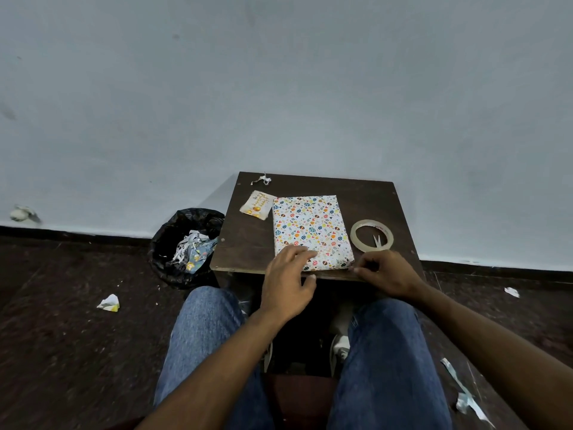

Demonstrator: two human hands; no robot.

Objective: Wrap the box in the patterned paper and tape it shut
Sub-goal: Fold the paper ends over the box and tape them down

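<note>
A flat box covered in white paper with small coloured motifs (311, 229) lies on a small dark wooden table (245, 243). My left hand (290, 282) rests with straight fingers on the box's near left corner. My right hand (386, 276) sits at the near right corner, its fingers curled at the table's front edge; whether they pinch anything is too small to tell. A roll of clear tape (371, 235) lies to the right of the box, with small scissors (377, 242) inside its ring.
A small printed card (257, 205) lies left of the box and a paper scrap (262, 180) at the table's back edge. A black-lined bin (183, 246) with paper waste stands left of the table. Scraps litter the dark floor. My knees are under the front edge.
</note>
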